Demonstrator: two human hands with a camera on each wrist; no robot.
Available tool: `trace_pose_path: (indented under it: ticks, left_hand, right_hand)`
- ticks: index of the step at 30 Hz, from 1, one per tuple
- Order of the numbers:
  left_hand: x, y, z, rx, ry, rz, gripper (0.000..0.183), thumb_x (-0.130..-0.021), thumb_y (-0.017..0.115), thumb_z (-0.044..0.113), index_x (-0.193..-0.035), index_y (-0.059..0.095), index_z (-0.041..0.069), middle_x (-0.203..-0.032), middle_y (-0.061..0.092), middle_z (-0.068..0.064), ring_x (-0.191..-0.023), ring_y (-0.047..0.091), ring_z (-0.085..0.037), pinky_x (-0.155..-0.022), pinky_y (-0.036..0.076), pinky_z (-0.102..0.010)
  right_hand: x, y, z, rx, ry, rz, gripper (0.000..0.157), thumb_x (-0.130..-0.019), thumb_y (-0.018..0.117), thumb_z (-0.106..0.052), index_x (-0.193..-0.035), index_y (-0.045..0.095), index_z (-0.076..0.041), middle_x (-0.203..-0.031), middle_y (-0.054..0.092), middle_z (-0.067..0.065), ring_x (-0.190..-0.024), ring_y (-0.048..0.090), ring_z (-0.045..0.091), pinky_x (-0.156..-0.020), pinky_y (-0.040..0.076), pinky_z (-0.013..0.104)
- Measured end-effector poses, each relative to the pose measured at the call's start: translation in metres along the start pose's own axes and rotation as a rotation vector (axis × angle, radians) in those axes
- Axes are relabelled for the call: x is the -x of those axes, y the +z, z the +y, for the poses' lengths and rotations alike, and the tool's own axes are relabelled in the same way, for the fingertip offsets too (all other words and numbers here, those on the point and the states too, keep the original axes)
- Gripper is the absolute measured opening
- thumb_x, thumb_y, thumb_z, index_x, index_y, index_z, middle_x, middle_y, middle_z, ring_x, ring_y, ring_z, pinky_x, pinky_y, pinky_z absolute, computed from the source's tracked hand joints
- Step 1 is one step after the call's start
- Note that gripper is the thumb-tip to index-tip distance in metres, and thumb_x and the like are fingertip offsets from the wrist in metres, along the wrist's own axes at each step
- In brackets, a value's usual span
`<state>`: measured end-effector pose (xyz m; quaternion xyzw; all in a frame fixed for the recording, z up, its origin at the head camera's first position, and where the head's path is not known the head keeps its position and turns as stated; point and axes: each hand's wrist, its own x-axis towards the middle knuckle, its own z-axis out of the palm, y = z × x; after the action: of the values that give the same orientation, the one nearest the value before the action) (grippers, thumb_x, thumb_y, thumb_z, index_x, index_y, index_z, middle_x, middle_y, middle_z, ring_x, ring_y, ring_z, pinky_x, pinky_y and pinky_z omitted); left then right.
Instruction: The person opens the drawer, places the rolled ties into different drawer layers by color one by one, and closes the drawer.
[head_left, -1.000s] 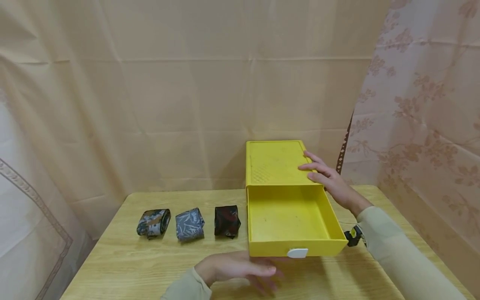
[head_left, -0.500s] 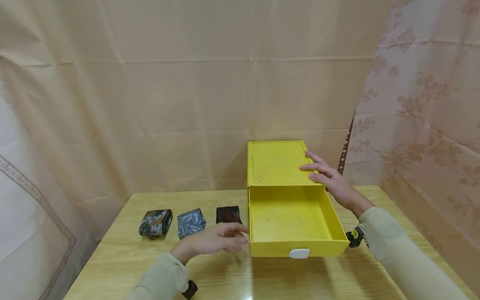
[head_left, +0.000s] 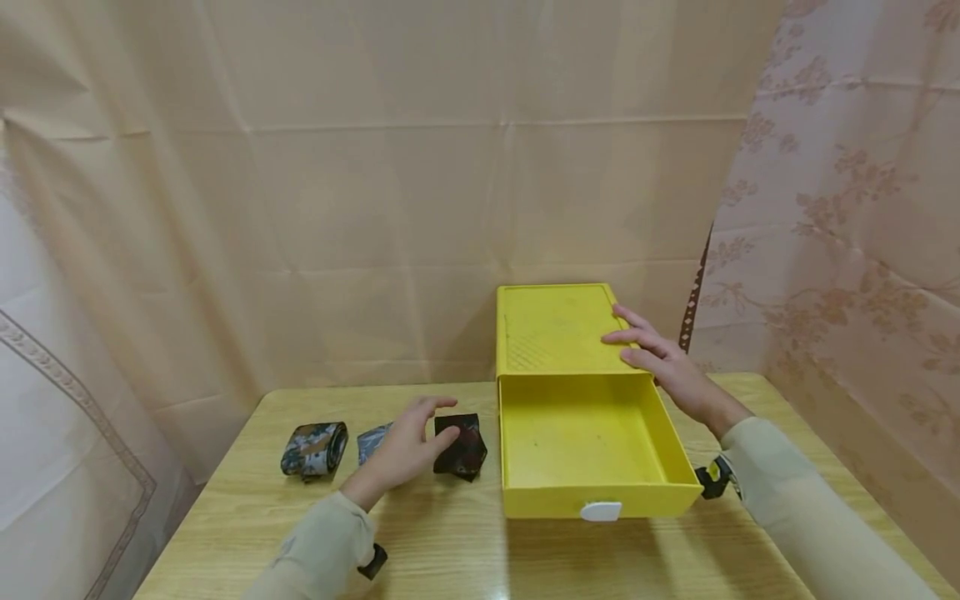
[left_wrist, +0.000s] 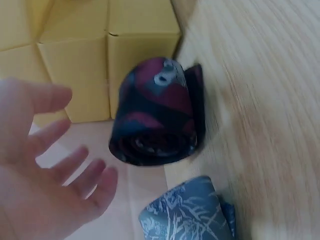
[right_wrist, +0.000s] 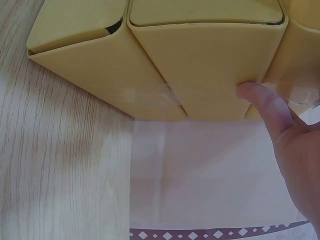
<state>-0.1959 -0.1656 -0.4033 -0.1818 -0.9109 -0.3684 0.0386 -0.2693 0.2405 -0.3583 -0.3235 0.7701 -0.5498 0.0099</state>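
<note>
Yellow box (head_left: 555, 325) under spread right hand (head_left: 678, 375), likely for steadying; left hand (head_left: 405, 446) spread, empty, dark roll (head_left: 467, 458) at 3 o'clock.

Yellow drawer (head_left: 540, 502), maroon-and-black patterned roll (head_left: 465, 457)

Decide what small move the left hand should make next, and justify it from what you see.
Probably bring the left hand in to grip the dark rolled cloth: it is open beside that roll, and the left wrist view shows a gap between them. The right hand rests on the yellow box, whose drawer stands open next to the roll.
</note>
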Motion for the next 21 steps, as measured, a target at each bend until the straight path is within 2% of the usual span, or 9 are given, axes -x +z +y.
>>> trace_pose_path:
  ticks: [3,7,13,21]
  left_hand:
    - [-0.003,0.001,-0.004,-0.068,-0.034,0.04,0.048,-0.092,0.064,0.031,-0.137,0.05,0.019,-0.138,0.045,-0.008,-0.125,0.043,-0.029,-0.098,0.038,-0.052]
    - [-0.007,0.003,-0.012,-0.078,-0.091,-0.001,0.058,-0.093,0.062,0.036,-0.143,0.042,0.017,-0.146,0.036,-0.012,-0.129,0.04,-0.032,-0.1,0.036,-0.054]
    - [-0.011,0.007,-0.021,0.023,-0.16,-0.104,0.068,-0.094,0.058,0.041,-0.15,0.029,0.015,-0.152,0.021,-0.018,-0.128,0.039,-0.038,-0.101,0.033,-0.058]
    - [-0.014,0.015,-0.024,0.201,-0.256,-0.176,0.071,-0.097,0.055,0.036,-0.151,0.02,0.007,-0.153,0.021,-0.019,-0.138,0.021,-0.039,-0.106,0.024,-0.058]
  right_hand:
    - [0.001,0.0,-0.001,0.001,0.004,0.003,0.031,-0.103,0.043,-0.021,-0.131,0.054,-0.013,-0.158,0.009,-0.01,-0.144,0.003,0.017,-0.104,0.01,0.067]
    - [0.001,0.001,-0.001,0.005,0.009,0.003,0.031,-0.103,0.042,-0.022,-0.131,0.055,-0.014,-0.158,0.009,-0.011,-0.144,0.005,0.016,-0.105,0.014,0.064]
    - [0.001,0.001,0.0,0.007,0.005,0.006,0.031,-0.103,0.042,-0.022,-0.131,0.054,-0.013,-0.158,0.009,-0.01,-0.143,0.007,0.016,-0.103,0.021,0.059]
    - [0.0,0.002,0.0,0.001,-0.01,-0.007,0.032,-0.104,0.04,-0.021,-0.132,0.053,-0.013,-0.158,0.007,-0.009,-0.144,0.006,0.017,-0.102,0.022,0.059]
